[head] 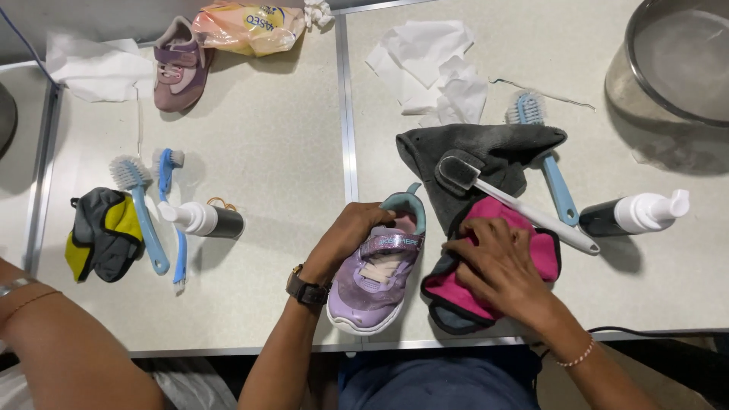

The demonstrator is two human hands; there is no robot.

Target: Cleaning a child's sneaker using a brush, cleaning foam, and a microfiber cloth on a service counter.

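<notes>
My left hand (351,237) grips the heel end of a small lilac child's shoe (377,279) with a teal heel tab, which lies on the table with its toe towards me. A watch sits on that wrist. My right hand (497,267) rests flat, fingers spread, on a folded pink cloth with a dark edge (456,298) just right of the shoe. A white-handled brush with a dark head (510,202) lies across the pink cloth and a grey cloth (486,152) behind it.
A blue brush (548,163) and a dark pump bottle with a white top (634,214) lie to the right, below a large metal bowl (676,64). On the left table are two blue brushes (156,209), another bottle (203,220), a yellow-grey cloth (102,231), a second shoe (181,67) and another person's arm (53,342).
</notes>
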